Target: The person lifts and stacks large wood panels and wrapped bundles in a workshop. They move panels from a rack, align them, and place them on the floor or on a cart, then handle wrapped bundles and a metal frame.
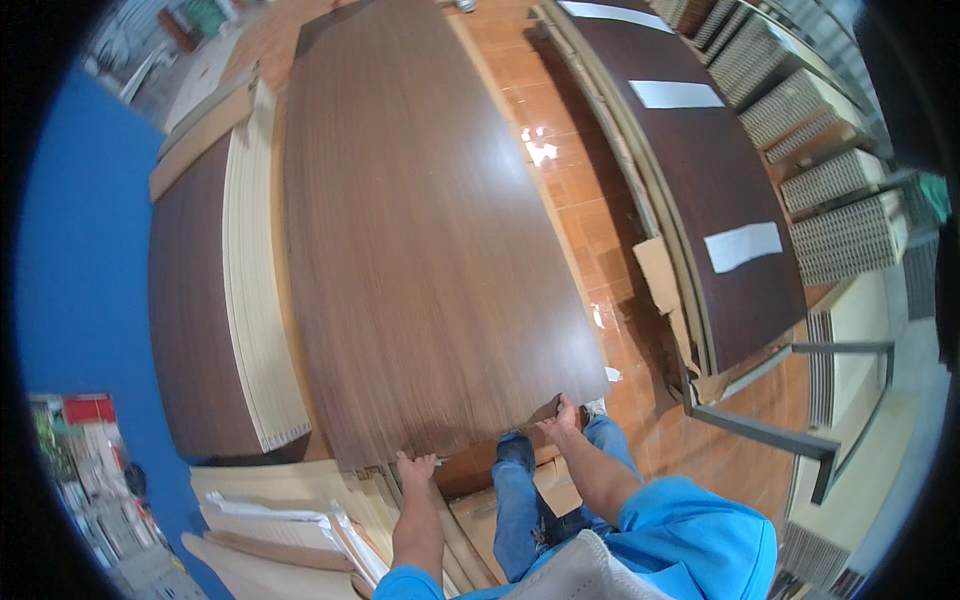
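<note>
Blue sleeve (690,530) between 4 and 5 o'clock, nearest the lens. Farther in, right hand (562,420) at 5 o'clock, fingers clamped on the near short edge of a brown wood-grain panel (430,230); left hand (415,470) between 6 and 7 o'clock, fingers at the same edge, closure not discernible. Panel at centre, outstretched from both hands, long axis toward between 11 and 12 o'clock; right hand nearer to a corner than left. Darker panel (690,150) apart, at 2 o'clock.
</note>
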Demonstrator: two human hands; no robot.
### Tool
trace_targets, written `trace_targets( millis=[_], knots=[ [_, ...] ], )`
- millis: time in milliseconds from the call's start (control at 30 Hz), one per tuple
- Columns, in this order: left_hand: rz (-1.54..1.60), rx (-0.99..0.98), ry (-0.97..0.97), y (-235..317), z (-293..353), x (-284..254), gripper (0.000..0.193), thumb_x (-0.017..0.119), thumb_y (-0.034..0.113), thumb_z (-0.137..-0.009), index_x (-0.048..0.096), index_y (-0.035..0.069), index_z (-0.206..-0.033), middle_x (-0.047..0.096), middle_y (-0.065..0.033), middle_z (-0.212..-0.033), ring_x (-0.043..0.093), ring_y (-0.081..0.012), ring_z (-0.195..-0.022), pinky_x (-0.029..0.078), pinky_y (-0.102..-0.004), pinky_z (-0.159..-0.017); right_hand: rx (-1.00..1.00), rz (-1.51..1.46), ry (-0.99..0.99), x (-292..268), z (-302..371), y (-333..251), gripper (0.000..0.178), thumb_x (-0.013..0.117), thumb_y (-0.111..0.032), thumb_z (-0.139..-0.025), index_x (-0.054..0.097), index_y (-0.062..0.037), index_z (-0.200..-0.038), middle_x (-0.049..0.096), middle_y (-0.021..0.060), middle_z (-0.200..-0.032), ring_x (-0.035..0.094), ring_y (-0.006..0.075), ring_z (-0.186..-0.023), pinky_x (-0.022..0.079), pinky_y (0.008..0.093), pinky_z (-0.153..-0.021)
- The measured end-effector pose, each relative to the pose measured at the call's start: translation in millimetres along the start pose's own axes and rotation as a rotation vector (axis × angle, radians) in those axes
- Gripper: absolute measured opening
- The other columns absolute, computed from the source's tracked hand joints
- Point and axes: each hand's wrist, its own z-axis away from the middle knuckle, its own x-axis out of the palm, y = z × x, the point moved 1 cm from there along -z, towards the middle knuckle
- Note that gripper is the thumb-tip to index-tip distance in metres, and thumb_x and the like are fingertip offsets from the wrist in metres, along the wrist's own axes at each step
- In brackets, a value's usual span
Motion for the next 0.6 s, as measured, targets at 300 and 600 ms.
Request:
trace_targets(
  millis=[300, 600],
  knots=[
    [-0.065, 0.015, -0.001, -100, 70, 45, 0.084, 0.030, 0.062, -0.088, 0.007, 0.008, -0.147, 0.008, -0.0081, -0.155, 0.008, -0.0263, -0.143, 0.011, -0.0488, -0.114, -0.031, -0.065, 0.033, -55, 8, -119, 0.105, 0.059, -0.053, -0.077, 0.001, 0.0014, -0.145, 0.006, 0.0206, -0.152, 0.012, 0.0365, -0.140, 0.015, 0.0494, -0.112],
    [-0.349, 0.150, -0.089, -258, 123, 125, 0.061, 0.029, 0.044, -0.093, 0.027, 0.008, -0.143, 0.024, -0.0129, -0.149, 0.026, -0.0331, -0.135, 0.023, -0.0583, -0.108, -0.062, -0.071, -0.058, -102, 11, -309, 0.088, 0.058, -0.052, -0.076, 0.025, -0.0014, -0.139, 0.025, 0.0248, -0.144, 0.029, 0.0377, -0.130, 0.026, 0.0473, -0.107]
  ],
)
